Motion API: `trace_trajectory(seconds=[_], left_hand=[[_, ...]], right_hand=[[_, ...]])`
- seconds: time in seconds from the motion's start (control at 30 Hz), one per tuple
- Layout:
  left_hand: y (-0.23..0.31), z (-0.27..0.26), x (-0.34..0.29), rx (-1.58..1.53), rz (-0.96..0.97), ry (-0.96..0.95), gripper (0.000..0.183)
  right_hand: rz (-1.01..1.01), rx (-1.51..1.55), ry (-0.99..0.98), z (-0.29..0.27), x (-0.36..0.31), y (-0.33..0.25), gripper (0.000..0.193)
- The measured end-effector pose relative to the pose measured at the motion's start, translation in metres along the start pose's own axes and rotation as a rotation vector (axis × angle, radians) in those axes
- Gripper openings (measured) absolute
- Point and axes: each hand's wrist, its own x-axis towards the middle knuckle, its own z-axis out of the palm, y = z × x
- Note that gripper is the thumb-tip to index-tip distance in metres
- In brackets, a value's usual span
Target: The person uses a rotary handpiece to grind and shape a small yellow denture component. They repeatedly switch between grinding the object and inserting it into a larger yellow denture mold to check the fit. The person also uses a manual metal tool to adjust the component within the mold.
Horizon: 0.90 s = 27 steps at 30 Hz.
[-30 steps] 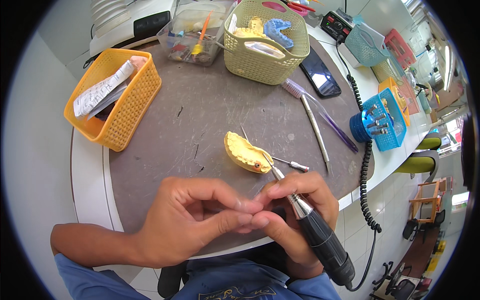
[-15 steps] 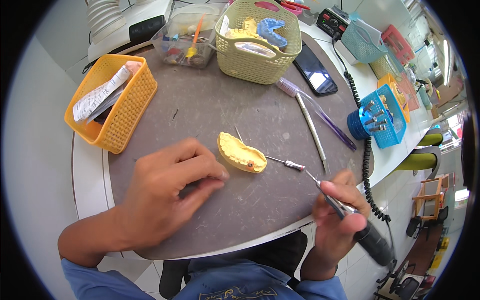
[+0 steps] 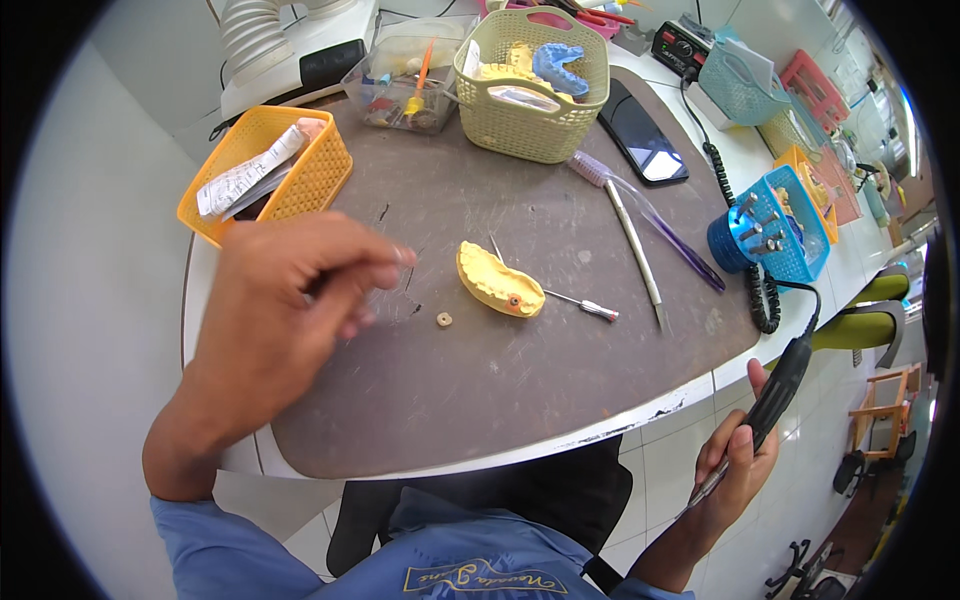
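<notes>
My left hand (image 3: 280, 300), slightly blurred, hovers over the table's left part, its fingers loosely bent and nothing visible in them. To its right a small tooth-coloured ring-like piece (image 3: 444, 319) lies on the brown work mat (image 3: 480, 400). Beyond that sits a yellow dental cast (image 3: 495, 282) with a round metal-rimmed hole near its right end. A thin screwdriver (image 3: 590, 307) lies with its shaft against the cast. Off the table's right front edge, my right hand (image 3: 738, 455) is closed around a black rotary handpiece (image 3: 780, 390), its thin metal tip pointing down toward me.
An orange basket (image 3: 325, 170) holding papers, a clear box (image 3: 385, 105) and a green basket (image 3: 530, 130) with casts stand at the back. A phone (image 3: 645, 135), a purple brush (image 3: 660, 225) and a knife (image 3: 635, 245) lie rightward. A blue bur stand (image 3: 735, 242) is near the handpiece cord (image 3: 765, 305).
My left hand has moved up and left, away from the cast, and the small ring-like piece now shows. My right hand has drawn back off the table, turning the handpiece tip downward.
</notes>
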Motion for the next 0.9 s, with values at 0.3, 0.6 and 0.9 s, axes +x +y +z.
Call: trace_trajectory(seconds=[0.3, 0.6, 0.9], left_hand=[[0.026, 0.028, -0.039, -0.013, 0.187, 0.056, 0.05], [0.068, 0.179, -0.073, -0.506, 0.636, -0.178, 0.071], [0.14, 0.247, -0.042, -0.877, 0.588, -0.02, 0.077]], right_hand=[[0.0, 0.772, -0.316, -0.08, -0.017, 0.011, 0.064], [-0.417, 0.472, -0.307, -0.142, -0.022, 0.003, 0.068], [-0.621, -0.712, 0.008, -0.126, 0.018, -0.059, 0.064]])
